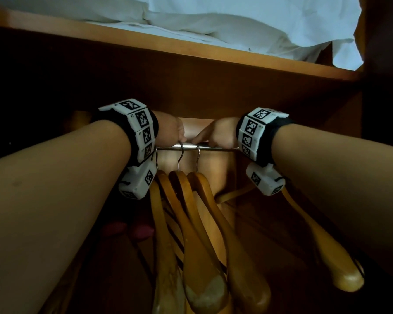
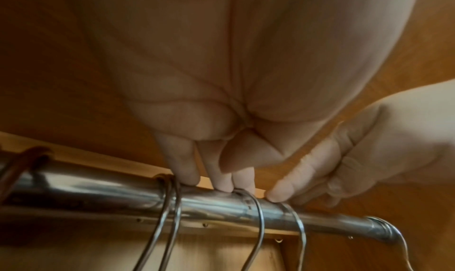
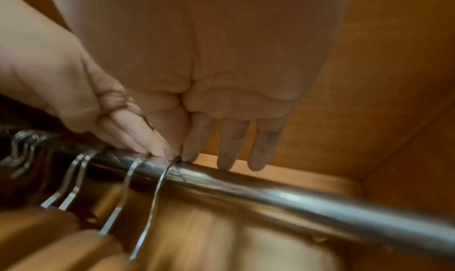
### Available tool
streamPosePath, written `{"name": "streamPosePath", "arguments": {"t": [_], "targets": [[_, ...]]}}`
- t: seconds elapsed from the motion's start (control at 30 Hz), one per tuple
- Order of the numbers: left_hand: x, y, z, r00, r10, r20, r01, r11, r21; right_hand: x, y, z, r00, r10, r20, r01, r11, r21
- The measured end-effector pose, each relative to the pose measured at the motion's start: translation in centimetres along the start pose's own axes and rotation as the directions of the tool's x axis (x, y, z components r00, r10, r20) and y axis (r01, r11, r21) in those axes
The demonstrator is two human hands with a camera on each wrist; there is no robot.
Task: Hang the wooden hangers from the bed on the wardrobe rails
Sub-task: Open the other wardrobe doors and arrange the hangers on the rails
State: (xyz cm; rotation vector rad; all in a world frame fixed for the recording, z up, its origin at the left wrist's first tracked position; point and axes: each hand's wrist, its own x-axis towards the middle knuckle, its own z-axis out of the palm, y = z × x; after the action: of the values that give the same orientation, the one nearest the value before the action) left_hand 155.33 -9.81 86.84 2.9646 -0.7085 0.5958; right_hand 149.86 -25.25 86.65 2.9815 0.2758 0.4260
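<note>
Hangers of brown curved wood (image 1: 204,234) are hanging on the shiny steel rail (image 1: 191,147). We are resting straight fingers of left hand (image 1: 171,130) and right hand (image 1: 218,132) at 12 o'clock on it, gripping nothing. They seem stiff; thin hooks (image 2: 258,213) suit holding.

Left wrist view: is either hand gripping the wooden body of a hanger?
No. The left hand and right hand only put fingertips on the hanger hooks atop the metal rail.
</note>
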Motion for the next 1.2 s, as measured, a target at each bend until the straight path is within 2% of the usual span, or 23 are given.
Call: {"name": "streamPosePath", "arguments": {"t": [0.07, 0.17, 0.3, 0.5, 0.63, 0.73, 0.9, 1.03, 1.2], "targets": [[0.3, -0.3, 0.3, 0.999, 0.012, -0.041, -0.013, 1.000, -0.019, -0.4, 0.5, -0.3, 1.000, 0.019, 0.025, -0.017, 0.996, -0.086], [1.3, -0.4, 0.6, 0.999, 0.032, -0.010, -0.033, 0.990, -0.138, -0.7, 1.6, -0.5, 0.999, 0.044, 0.029, -0.040, 0.991, -0.132], [1.0, -0.4, 0.8, 0.998, 0.035, -0.054, -0.042, 0.990, -0.138, -0.5, 3.4, -0.2, 0.998, 0.064, 0.024, -0.059, 0.985, -0.164], [0.4, -0.2, 0.6, 0.999, 0.025, -0.044, -0.031, 0.989, -0.142, -0.3, 6.2, 0.2, 0.991, 0.127, 0.034, -0.122, 0.984, -0.131], [-0.3, 0.1, 0.5, 0.996, 0.020, -0.084, -0.030, 0.993, -0.114, -0.5, 7.9, 0.3, 0.992, 0.121, -0.017, -0.122, 0.992, -0.042], [-0.3, 0.2, 0.6, 0.996, 0.004, -0.086, -0.015, 0.992, -0.125, -0.7, 8.3, 0.3, 0.985, 0.175, -0.007, -0.175, 0.984, 0.017], [-0.6, 0.3, 0.6, 0.996, 0.023, -0.091, -0.038, 0.986, -0.159, -0.7, 9.0, 0.2, 0.942, 0.332, -0.047, -0.326, 0.939, 0.106], [-0.8, 0.2, 0.7, 0.995, 0.026, -0.101, -0.039, 0.991, -0.130, -0.6, 9.0, 0.1, 0.917, 0.397, -0.049, -0.391, 0.915, 0.094], [-1.0, 0.4, 0.4, 0.996, 0.022, -0.085, -0.029, 0.996, -0.088, -0.7, 9.7, 0.2, 0.908, 0.418, -0.019, -0.416, 0.908, 0.051]]}}
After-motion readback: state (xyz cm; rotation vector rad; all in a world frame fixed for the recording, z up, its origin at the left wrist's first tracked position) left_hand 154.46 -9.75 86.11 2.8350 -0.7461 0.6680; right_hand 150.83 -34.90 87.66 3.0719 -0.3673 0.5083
